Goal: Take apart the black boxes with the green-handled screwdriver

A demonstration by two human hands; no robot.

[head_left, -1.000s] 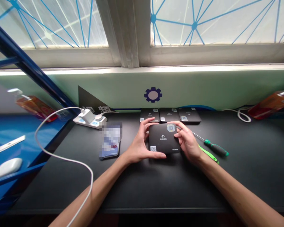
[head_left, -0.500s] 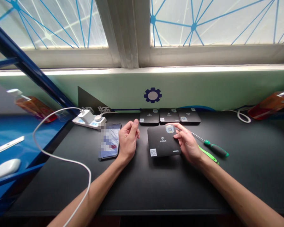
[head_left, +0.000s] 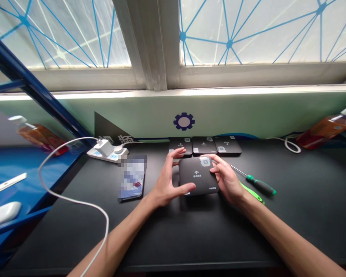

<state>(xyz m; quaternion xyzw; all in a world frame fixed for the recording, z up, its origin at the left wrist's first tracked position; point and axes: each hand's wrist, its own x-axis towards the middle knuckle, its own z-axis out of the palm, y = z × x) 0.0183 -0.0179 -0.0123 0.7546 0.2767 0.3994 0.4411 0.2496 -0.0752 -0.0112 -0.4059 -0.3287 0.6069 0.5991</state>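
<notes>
A flat black set-top box [head_left: 196,179] with a silver sticker, white lettering and an HDMI mark is held just above the table. My right hand [head_left: 228,180] grips its right edge, thumb on top and fingers behind. At the left edge, my left hand [head_left: 166,184] has its fingers spread and its thumb over the near left corner; whether it touches the box I cannot tell. A screwdriver [head_left: 261,185] with a green and black handle lies right of my right hand, beside a bright green tool [head_left: 252,193] partly hidden by that hand.
Three similar black boxes [head_left: 204,145] stand in a row along the wall. A phone [head_left: 134,179] lies left of my left hand. Behind it is a power strip [head_left: 108,154] with a charger, whose white cable [head_left: 75,194] crosses my left forearm. Drink bottles [head_left: 324,129] stand at both sides.
My left hand has opened from a loose fist and moved right, beside the box's left edge. My right hand still holds the box. The view has tilted slightly upward.
</notes>
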